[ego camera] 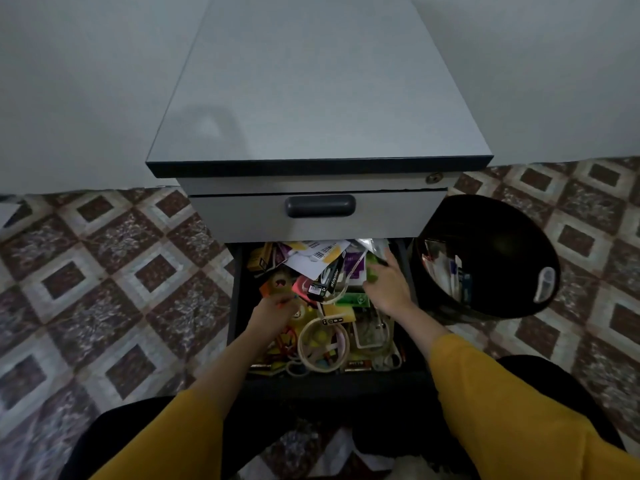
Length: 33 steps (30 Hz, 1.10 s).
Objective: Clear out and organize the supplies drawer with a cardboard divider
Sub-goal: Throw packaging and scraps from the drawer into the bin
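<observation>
The open supplies drawer (236, 292) of a grey cabinet is crammed with packets, papers, a black stapler box (328, 279), wooden hoops (320, 344) and batteries. My left hand (273, 311) is inside at the left, fingers curled and pinching a thin pen-like item (286, 301). My right hand (386, 284) reaches into the back right corner, fingers around a green object (373, 270) that it partly hides. No cardboard divider is in view.
A black waste bin (485, 258) stands right of the drawer, tilted toward me, with wrappers inside. The closed upper drawer with its dark handle (320, 205) overhangs the drawer's back. Patterned tile floor lies on both sides; my knees are below the drawer front.
</observation>
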Each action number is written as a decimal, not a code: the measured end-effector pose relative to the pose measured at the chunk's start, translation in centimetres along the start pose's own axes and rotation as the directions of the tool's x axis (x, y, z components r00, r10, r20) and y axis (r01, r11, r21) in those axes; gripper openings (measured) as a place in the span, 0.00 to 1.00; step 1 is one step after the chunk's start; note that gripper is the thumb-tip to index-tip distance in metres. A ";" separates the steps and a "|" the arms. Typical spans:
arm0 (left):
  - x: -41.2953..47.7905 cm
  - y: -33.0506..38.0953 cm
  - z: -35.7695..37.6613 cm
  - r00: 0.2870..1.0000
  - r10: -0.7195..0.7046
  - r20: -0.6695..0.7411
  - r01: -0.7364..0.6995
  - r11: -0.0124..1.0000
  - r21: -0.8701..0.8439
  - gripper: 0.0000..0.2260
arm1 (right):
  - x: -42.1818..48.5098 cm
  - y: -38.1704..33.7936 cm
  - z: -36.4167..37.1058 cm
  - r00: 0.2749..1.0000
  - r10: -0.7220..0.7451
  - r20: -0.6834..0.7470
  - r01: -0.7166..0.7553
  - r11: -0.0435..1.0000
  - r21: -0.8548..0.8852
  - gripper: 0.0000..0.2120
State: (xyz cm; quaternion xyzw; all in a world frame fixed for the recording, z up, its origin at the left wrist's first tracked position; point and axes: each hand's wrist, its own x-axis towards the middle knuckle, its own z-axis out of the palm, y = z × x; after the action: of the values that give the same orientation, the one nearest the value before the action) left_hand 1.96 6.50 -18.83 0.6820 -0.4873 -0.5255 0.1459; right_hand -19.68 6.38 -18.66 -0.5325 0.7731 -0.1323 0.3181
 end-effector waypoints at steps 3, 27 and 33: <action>0.9 0.5 0.4 1.000 0.016 0.001 -0.016 0.999 0.028 0.15 | 1.3 0.1 0.0 0.998 -0.001 0.058 0.007 0.996 -0.093 0.26; 4.2 2.7 2.4 0.952 0.236 0.196 -0.305 0.786 0.538 0.40 | 0.8 1.6 2.6 0.983 -0.052 0.176 0.075 0.989 -0.126 0.27; 5.0 2.4 2.2 0.962 0.178 0.209 -0.270 0.753 0.600 0.38 | 1.3 1.0 2.8 0.986 -0.001 0.169 0.043 0.970 -0.241 0.21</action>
State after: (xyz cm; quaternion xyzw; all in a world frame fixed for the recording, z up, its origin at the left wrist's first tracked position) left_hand -1.24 1.93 -20.92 0.5901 -0.7204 -0.3594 -0.0600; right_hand -19.02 5.94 -21.80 -0.5854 0.7480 0.0055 0.3128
